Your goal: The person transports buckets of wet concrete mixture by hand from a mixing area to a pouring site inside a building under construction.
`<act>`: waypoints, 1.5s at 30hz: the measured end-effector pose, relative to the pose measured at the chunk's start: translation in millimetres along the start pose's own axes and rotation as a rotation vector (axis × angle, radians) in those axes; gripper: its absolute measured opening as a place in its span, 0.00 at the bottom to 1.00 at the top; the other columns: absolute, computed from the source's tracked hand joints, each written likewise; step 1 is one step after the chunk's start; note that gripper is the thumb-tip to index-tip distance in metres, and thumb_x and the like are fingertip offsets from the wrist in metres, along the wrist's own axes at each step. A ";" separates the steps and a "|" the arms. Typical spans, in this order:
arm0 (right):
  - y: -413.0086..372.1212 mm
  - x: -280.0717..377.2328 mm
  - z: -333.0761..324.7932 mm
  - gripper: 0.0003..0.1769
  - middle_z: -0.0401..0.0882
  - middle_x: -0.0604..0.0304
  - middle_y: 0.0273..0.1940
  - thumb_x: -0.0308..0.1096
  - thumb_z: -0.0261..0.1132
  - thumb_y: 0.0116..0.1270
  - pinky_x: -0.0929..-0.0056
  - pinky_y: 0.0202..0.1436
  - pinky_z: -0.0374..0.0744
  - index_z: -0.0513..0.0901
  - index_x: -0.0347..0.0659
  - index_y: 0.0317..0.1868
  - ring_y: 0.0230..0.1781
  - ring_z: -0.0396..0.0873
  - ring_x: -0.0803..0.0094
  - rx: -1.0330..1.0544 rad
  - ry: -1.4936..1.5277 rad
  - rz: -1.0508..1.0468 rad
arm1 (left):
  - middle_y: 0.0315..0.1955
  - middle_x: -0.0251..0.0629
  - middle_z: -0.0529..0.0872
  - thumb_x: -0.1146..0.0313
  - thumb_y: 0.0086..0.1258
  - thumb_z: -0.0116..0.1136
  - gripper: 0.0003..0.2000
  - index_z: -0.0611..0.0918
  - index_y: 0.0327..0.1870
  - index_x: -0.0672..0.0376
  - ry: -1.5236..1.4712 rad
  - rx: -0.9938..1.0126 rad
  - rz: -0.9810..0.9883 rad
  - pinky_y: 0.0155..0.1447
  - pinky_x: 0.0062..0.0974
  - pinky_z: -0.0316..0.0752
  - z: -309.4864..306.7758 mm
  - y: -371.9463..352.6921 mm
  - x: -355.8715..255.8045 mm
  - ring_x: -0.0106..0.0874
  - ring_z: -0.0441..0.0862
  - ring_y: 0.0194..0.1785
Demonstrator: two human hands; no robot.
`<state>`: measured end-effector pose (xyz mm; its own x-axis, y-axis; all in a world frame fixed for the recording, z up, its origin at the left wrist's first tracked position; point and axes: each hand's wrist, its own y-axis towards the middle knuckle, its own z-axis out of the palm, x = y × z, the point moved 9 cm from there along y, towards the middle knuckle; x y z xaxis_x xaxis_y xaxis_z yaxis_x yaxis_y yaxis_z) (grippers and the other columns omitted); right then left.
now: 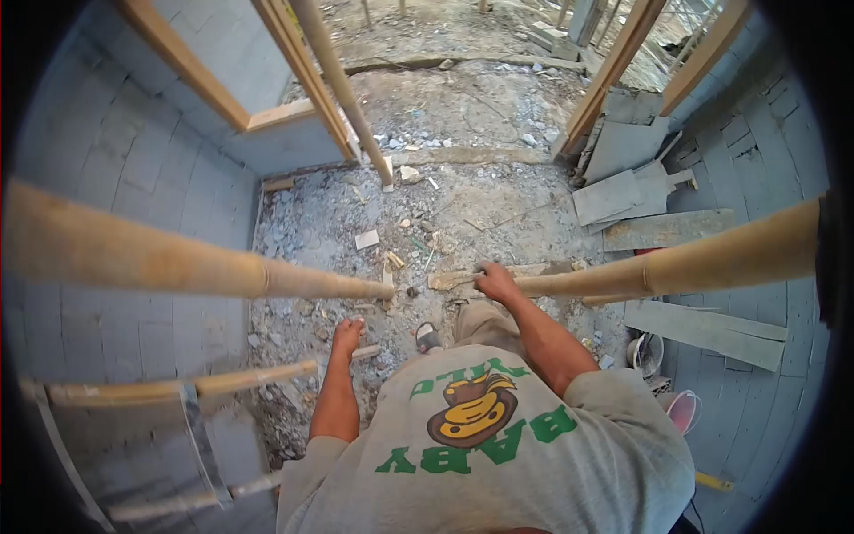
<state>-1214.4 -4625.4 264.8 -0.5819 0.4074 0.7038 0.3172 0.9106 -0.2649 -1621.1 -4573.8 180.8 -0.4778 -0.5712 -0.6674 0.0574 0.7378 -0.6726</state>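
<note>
My left hand [348,336] is held low in front of me with its fingers curled together; what is in them, if anything, is too small to make out. Farther forward and to the right, my right hand [495,281] has its fingers bent inward. It overlaps the lower end of the right bamboo pole [623,278] in this view. Across from it, the foot of the left bamboo pole [320,283] meets the rubble floor. Between the two pole feet lies a flat wood piece [452,279]. One sandalled foot [428,336] shows below my hands.
Broken stone and dust cover the floor [480,200]. Grey boards [623,191] and a long plank [712,329] lean at the right wall, near a bucket [646,353]. A wooden ladder-like frame [258,378] stands left. Another bamboo pole [347,89] stands by the doorway frame [605,80].
</note>
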 end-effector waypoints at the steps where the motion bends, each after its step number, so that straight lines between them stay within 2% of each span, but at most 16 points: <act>1: 17.1 8.5 -2.3 0.12 0.78 0.50 0.24 0.36 0.56 0.51 0.67 0.35 0.73 0.78 0.35 0.29 0.27 0.77 0.63 -0.014 -0.004 0.004 | 0.34 0.32 0.78 0.60 0.58 0.52 0.14 0.75 0.40 0.59 0.029 0.048 0.043 0.36 0.26 0.66 4.8 17.3 -21.7 0.24 0.74 0.34; 10: 148.7 -113.1 -8.6 0.12 0.78 0.52 0.21 0.38 0.55 0.47 0.67 0.30 0.75 0.80 0.38 0.22 0.23 0.78 0.62 0.262 -0.363 0.323 | 0.30 0.34 0.79 0.61 0.57 0.52 0.14 0.77 0.37 0.64 -0.094 0.028 -0.041 0.37 0.23 0.69 88.4 85.3 -55.1 0.25 0.75 0.34; 14: 201.7 -196.0 12.7 0.15 0.80 0.61 0.27 0.35 0.58 0.50 0.69 0.29 0.76 0.78 0.45 0.41 0.22 0.78 0.69 0.812 -0.758 0.076 | 0.27 0.38 0.79 0.64 0.55 0.52 0.12 0.78 0.33 0.66 -0.268 -0.136 -0.179 0.31 0.23 0.69 58.7 135.2 -33.2 0.26 0.75 0.28; 17: 281.8 -269.9 -20.1 0.10 0.80 0.59 0.26 0.36 0.58 0.50 0.70 0.27 0.76 0.80 0.45 0.33 0.22 0.78 0.66 0.530 -0.786 0.129 | 0.24 0.41 0.79 0.66 0.53 0.51 0.11 0.78 0.30 0.66 -0.153 -0.247 -0.189 0.30 0.24 0.69 47.9 179.8 -81.8 0.26 0.75 0.26; 20: 325.3 -197.6 -111.1 0.09 0.80 0.55 0.25 0.36 0.59 0.49 0.69 0.25 0.76 0.80 0.41 0.29 0.21 0.78 0.66 0.493 -0.611 0.190 | 0.23 0.45 0.80 0.64 0.53 0.49 0.13 0.79 0.28 0.66 0.025 -0.234 -0.239 0.32 0.31 0.69 57.8 208.1 -152.6 0.35 0.76 0.27; 22: 358.8 -212.9 -157.3 0.10 0.78 0.51 0.21 0.36 0.59 0.50 0.69 0.22 0.74 0.79 0.36 0.25 0.18 0.76 0.66 0.122 0.136 0.619 | 0.27 0.49 0.79 0.61 0.55 0.47 0.15 0.78 0.29 0.64 0.387 -0.154 0.022 0.36 0.38 0.69 81.5 298.8 -177.7 0.45 0.76 0.31; 23: 380.8 -199.0 -177.1 0.11 0.77 0.51 0.19 0.35 0.59 0.51 0.70 0.21 0.73 0.78 0.34 0.23 0.17 0.75 0.66 0.069 0.126 0.551 | 0.31 0.52 0.78 0.59 0.57 0.44 0.16 0.78 0.31 0.64 0.355 -0.143 0.170 0.40 0.41 0.67 103.9 308.3 -230.7 0.50 0.74 0.36; 25: 435.0 -197.4 -202.1 0.12 0.75 0.52 0.17 0.35 0.58 0.53 0.71 0.19 0.70 0.77 0.32 0.21 0.15 0.73 0.68 0.039 0.058 0.401 | 0.30 0.51 0.79 0.60 0.55 0.49 0.15 0.78 0.32 0.65 0.125 -0.091 -0.002 0.39 0.35 0.68 147.2 293.4 -340.0 0.44 0.76 0.37; 27: 463.7 -207.4 -210.2 0.13 0.74 0.53 0.16 0.35 0.58 0.54 0.72 0.18 0.69 0.76 0.33 0.21 0.15 0.72 0.69 0.072 0.011 0.348 | 0.29 0.51 0.80 0.59 0.54 0.52 0.16 0.78 0.32 0.66 0.268 -0.064 0.193 0.40 0.32 0.69 185.9 329.7 -400.6 0.41 0.77 0.36; 30: 484.3 -198.1 -267.5 0.12 0.75 0.55 0.18 0.35 0.58 0.54 0.72 0.19 0.69 0.76 0.34 0.22 0.16 0.72 0.71 -0.233 0.499 0.509 | 0.29 0.51 0.80 0.57 0.53 0.52 0.17 0.78 0.31 0.66 0.241 0.092 0.239 0.41 0.32 0.69 239.3 424.6 -426.1 0.40 0.77 0.37; 34: 497.3 -318.7 -284.3 0.12 0.77 0.54 0.22 0.37 0.57 0.54 0.69 0.22 0.71 0.77 0.36 0.23 0.19 0.74 0.67 -0.276 0.200 0.613 | 0.37 0.51 0.78 0.57 0.58 0.45 0.16 0.79 0.33 0.60 0.915 0.209 0.431 0.46 0.36 0.69 296.1 483.5 -507.7 0.42 0.76 0.41; 35: 507.0 -376.0 -271.8 0.11 0.78 0.51 0.26 0.37 0.56 0.53 0.65 0.28 0.74 0.79 0.38 0.25 0.25 0.77 0.61 -0.189 -0.371 0.431 | 0.38 0.51 0.78 0.58 0.60 0.43 0.15 0.80 0.35 0.57 1.176 0.315 0.518 0.48 0.37 0.69 317.4 509.6 -511.0 0.42 0.76 0.43; 36: 484.7 -374.8 -279.1 0.10 0.78 0.51 0.32 0.37 0.56 0.50 0.62 0.36 0.74 0.80 0.41 0.28 0.33 0.78 0.58 -0.013 -0.327 0.661 | 0.35 0.49 0.79 0.59 0.58 0.44 0.14 0.80 0.34 0.56 1.308 0.317 0.643 0.46 0.37 0.70 331.0 547.3 -506.2 0.41 0.77 0.42; 39: 437.0 -388.6 -274.3 0.13 0.79 0.54 0.33 0.36 0.60 0.44 0.64 0.38 0.75 0.80 0.43 0.32 0.34 0.78 0.60 0.207 -0.674 0.675 | 0.32 0.45 0.81 0.62 0.50 0.51 0.10 0.81 0.31 0.51 1.545 0.396 0.705 0.43 0.36 0.72 371.4 631.5 -535.4 0.40 0.78 0.39; 42: 400.7 -398.1 -270.1 0.12 0.78 0.52 0.38 0.34 0.57 0.46 0.66 0.40 0.75 0.80 0.43 0.32 0.37 0.77 0.59 0.171 -0.148 1.053 | 0.31 0.48 0.80 0.65 0.51 0.51 0.10 0.81 0.31 0.58 0.823 0.458 0.449 0.42 0.34 0.72 411.5 721.0 -579.3 0.41 0.78 0.38; 45: 433.5 -384.6 -257.8 0.14 0.78 0.52 0.39 0.39 0.56 0.47 0.66 0.39 0.75 0.80 0.43 0.32 0.37 0.77 0.60 0.378 -0.450 0.851 | 0.30 0.50 0.80 0.63 0.55 0.50 0.15 0.78 0.32 0.69 0.454 0.330 0.439 0.40 0.31 0.71 442.8 697.8 -737.2 0.40 0.78 0.36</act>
<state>-660.1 -4405.2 49.2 -0.5263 0.8439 -0.1045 0.5438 0.2396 -0.8043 -840.6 -3797.2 61.9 -0.6632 0.0131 -0.7483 0.5569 0.6767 -0.4816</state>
